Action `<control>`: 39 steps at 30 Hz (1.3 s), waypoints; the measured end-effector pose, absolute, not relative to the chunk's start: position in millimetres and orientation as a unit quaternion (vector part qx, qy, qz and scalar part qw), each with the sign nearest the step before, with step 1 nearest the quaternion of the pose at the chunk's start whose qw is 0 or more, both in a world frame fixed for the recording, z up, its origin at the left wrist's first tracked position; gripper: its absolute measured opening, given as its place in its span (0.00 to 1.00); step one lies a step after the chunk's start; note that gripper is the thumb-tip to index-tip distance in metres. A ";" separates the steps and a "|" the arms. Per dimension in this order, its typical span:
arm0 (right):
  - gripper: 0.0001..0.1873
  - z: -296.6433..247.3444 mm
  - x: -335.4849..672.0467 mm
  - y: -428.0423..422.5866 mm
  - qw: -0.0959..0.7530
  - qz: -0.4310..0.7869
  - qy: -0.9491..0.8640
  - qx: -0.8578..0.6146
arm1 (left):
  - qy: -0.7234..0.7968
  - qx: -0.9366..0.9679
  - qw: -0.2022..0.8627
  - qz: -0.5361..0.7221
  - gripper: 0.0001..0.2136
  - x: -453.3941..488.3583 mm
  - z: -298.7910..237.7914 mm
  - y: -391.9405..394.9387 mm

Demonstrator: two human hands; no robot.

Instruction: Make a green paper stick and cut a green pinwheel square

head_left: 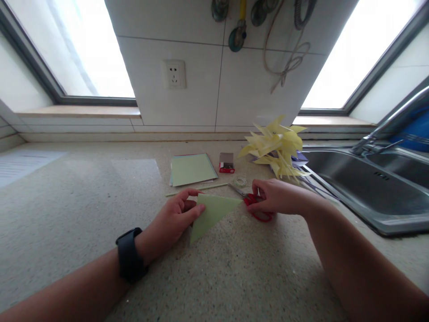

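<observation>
My left hand (186, 210) pinches a light green paper triangle (214, 213), folded, between thumb and fingers just above the counter. At the triangle's right tip, my right hand (276, 197) has its fingers closed on the red handles of a pair of scissors (250, 200), whose blades point up and left. Behind the hands lie a stack of square paper (192, 169) with a pale green sheet on top, a thin pale stick (197, 189), a small coil of white tape or cord (240, 181) and a small red box (227, 163).
Several yellow paper pinwheels (276, 145) are heaped at the back right, beside a steel sink (348, 188) with a faucet (392, 116). A printed sheet (27, 165) lies far left. The tiled wall behind has a socket (174, 74) and a hanging cord (290, 65).
</observation>
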State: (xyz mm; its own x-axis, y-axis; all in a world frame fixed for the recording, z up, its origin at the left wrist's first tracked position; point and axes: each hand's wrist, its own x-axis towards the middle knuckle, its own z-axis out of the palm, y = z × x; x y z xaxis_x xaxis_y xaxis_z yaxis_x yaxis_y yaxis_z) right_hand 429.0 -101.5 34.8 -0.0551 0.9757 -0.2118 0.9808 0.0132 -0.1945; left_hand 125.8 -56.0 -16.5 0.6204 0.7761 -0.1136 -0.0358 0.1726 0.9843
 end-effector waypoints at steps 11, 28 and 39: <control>0.07 33.2 441.2 -100.0 0.008 -0.157 0.708 0.688 | 0.301 0.579 0.691 0.311 0.10 128.8 -14.6 -58.3; 0.18 27.1 352.7 -108.7 -0.447 -0.456 0.551 0.537 | 0.287 0.794 0.464 0.269 0.13 125.7 -3.6 -72.9; 0.12 12.8 328.2 -114.7 -0.426 -0.464 0.601 0.492 | 0.252 0.854 0.368 0.266 0.12 125.0 1.1 -78.5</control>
